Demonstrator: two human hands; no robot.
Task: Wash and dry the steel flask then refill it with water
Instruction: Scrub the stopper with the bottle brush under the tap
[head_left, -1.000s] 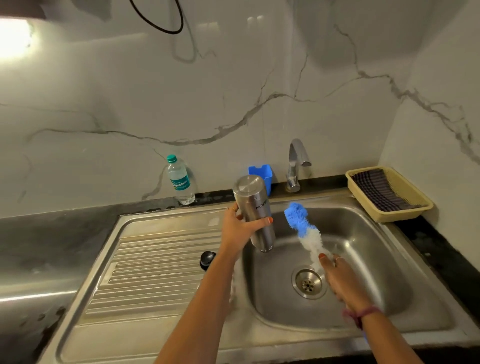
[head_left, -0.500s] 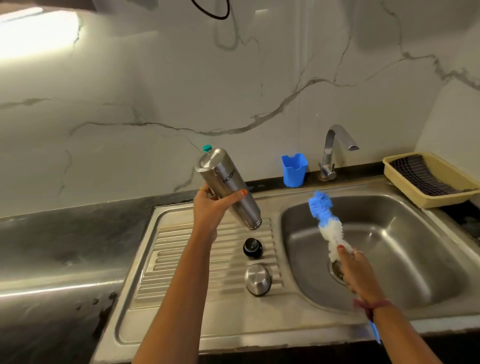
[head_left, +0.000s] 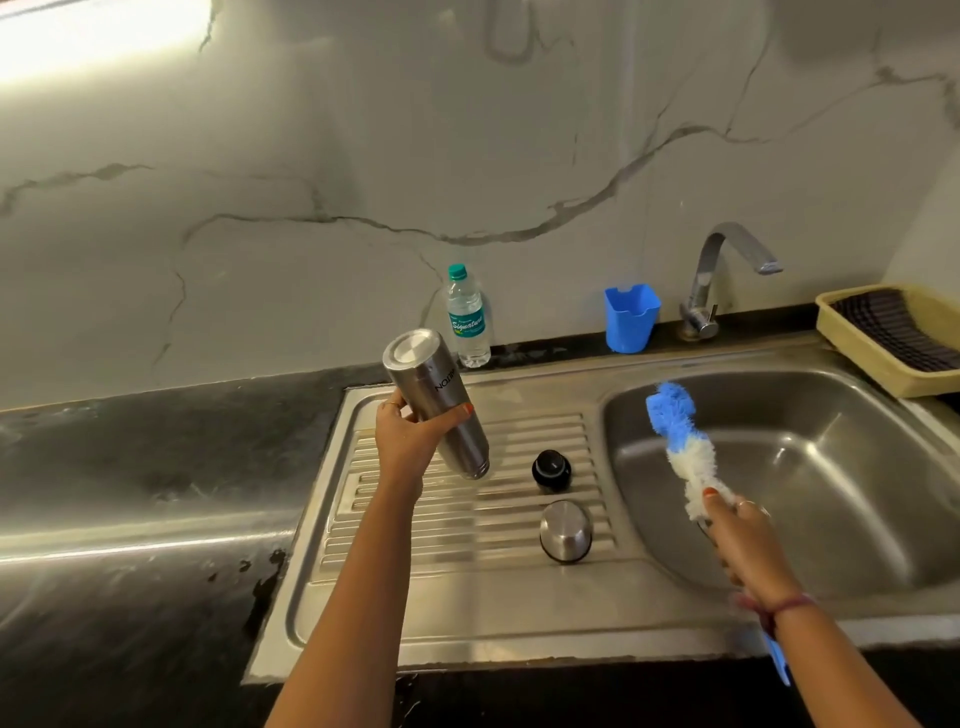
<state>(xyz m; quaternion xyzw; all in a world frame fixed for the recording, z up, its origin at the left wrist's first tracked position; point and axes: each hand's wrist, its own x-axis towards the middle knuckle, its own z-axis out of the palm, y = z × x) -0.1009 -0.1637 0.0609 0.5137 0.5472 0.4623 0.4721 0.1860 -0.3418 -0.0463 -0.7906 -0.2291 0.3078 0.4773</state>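
Dark counter (head_left: 130, 467) w/ steel sink (head_left: 519, 623). Right hand (head_left: 748, 540) grips bottle brush (head_left: 680, 441) over basin, bristles up. Steel cap (head_left: 566, 530) and black stopper (head_left: 551, 470) on drainboard. Left hand (head_left: 410, 439) holds steel flask (head_left: 441, 400) inverted, tilted, mouth down above drainboard. Far edge: water bottle (head_left: 466, 319), blue cup (head_left: 631, 318), tap (head_left: 727, 270), tray (head_left: 883, 374) at right.
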